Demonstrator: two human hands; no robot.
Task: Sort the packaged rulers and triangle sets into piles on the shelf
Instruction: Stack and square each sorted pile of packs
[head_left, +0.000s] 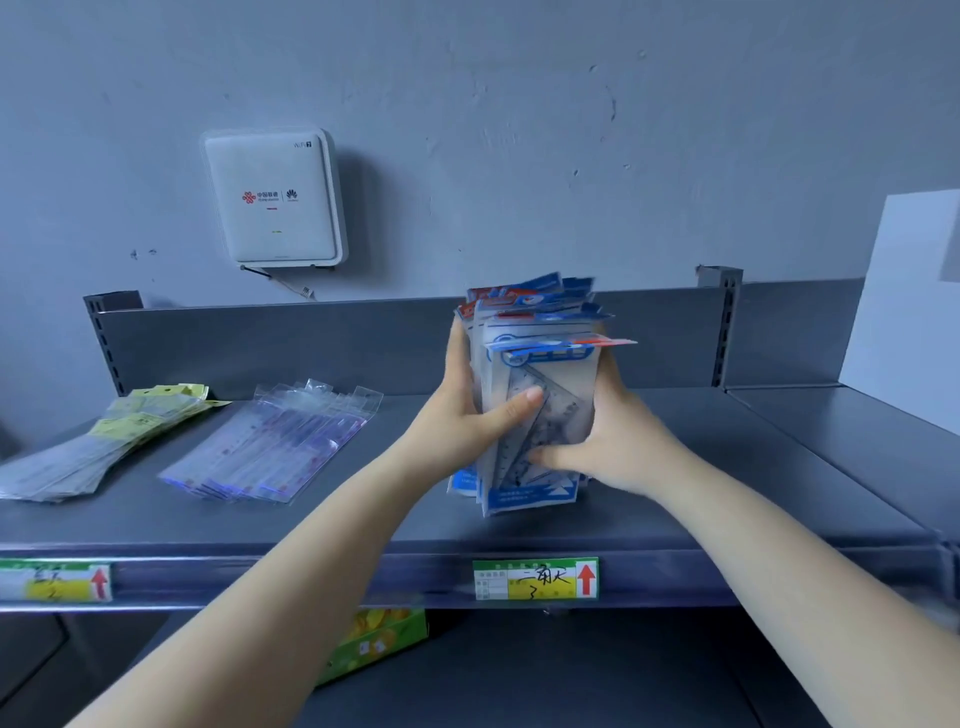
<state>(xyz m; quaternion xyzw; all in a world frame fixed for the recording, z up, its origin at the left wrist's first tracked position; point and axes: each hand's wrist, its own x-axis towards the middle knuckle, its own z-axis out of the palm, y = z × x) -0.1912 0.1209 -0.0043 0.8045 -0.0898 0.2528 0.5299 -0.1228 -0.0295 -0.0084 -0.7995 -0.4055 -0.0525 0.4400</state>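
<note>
- Head view: left hand (470, 415) & right hand (610, 447) clamp an upright stack of triangle sets (537, 395) from both sides, bottom edge on or just above the shelf (727, 467), right of two ruler piles (270, 441).
- Risk: packs sit uneven, slick sleeves; looser grip could fan or topple the stack.

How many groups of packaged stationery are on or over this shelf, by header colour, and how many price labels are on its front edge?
Yellow-header ruler pile, lying on the shelf: 1
Clear-and-purple ruler pile, lying on the shelf: 1
Blue-header triangle set stack, upright between left hand and right hand: 1
Price labels: 2
Total: 5
</note>
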